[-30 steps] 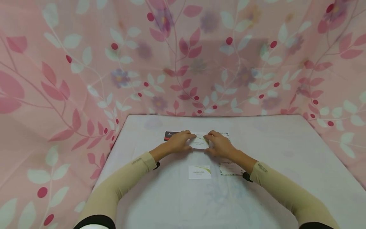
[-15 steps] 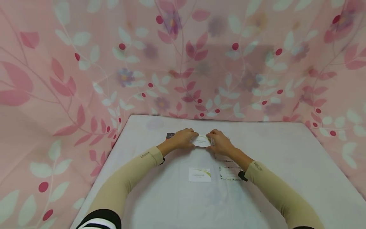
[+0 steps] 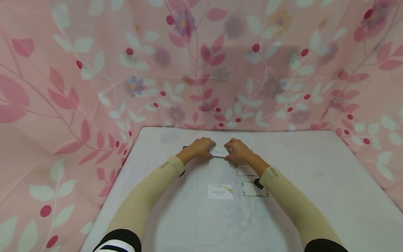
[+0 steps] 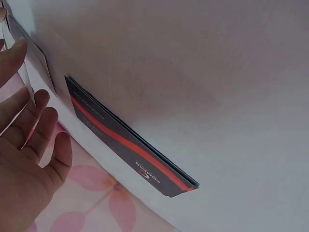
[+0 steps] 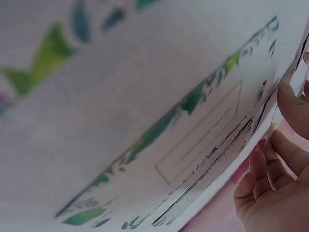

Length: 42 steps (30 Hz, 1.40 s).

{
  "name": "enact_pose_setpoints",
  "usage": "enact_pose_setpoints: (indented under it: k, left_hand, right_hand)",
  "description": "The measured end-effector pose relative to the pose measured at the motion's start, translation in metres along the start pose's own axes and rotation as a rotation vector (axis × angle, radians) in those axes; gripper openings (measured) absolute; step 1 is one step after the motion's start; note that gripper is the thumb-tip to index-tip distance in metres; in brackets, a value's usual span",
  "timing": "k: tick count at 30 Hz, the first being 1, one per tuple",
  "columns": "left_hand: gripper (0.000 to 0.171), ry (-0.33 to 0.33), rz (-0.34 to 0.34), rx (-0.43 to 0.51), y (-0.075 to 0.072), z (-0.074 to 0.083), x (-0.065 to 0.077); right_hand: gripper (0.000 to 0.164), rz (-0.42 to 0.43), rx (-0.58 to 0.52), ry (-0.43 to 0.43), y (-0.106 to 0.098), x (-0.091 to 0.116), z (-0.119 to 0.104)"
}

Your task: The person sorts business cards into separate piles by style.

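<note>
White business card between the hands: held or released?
Held: the left hand and right hand grip the white business card at opposite ends.

Beyond the lone white card (image 3: 220, 192), its lower print too small to read, the left hand (image 3: 201, 147) and right hand (image 3: 238, 151) hide both ends of the held card (image 3: 219, 151); one card or several cannot be told. Past the lone card and left, the dark cards (image 4: 123, 139) are nearly all covered in the head view. To its right, the leafy-bordered cards (image 3: 246, 170) show only partly: farthest behind the right fingers, middle behind the forearm, nearest overlapped by a black strap (image 3: 258, 183). Each wrist view cuts its hand off at the edge; the right one also blurs some leaf print.
</note>
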<state>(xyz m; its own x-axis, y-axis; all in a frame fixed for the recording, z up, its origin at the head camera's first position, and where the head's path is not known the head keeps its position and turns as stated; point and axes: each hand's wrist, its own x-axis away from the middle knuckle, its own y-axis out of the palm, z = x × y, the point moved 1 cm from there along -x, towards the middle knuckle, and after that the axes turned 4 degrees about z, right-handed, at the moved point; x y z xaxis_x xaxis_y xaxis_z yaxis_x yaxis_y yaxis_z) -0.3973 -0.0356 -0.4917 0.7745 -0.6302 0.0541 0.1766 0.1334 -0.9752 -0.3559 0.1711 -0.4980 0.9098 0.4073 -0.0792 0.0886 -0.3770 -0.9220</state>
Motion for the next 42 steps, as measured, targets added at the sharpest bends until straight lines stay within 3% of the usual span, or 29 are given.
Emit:
enact_pose_setpoints:
  k: [6,23,42]
  left_hand:
    - [0.057,-0.033,-0.039,0.063,-0.004,0.000,0.000]
    - [0.053,-0.017,-0.047,0.024,0.002,-0.003,-0.008]
    - [0.053,-0.057,-0.035,0.070,0.000,-0.009,-0.008]
  right_hand:
    - [0.057,-0.023,-0.028,0.007,0.001,-0.007,0.004]
    - [0.055,-0.107,-0.235,0.084,-0.002,-0.015,0.021]
    - [0.052,-0.082,-0.205,0.097,0.002,-0.016,0.023]
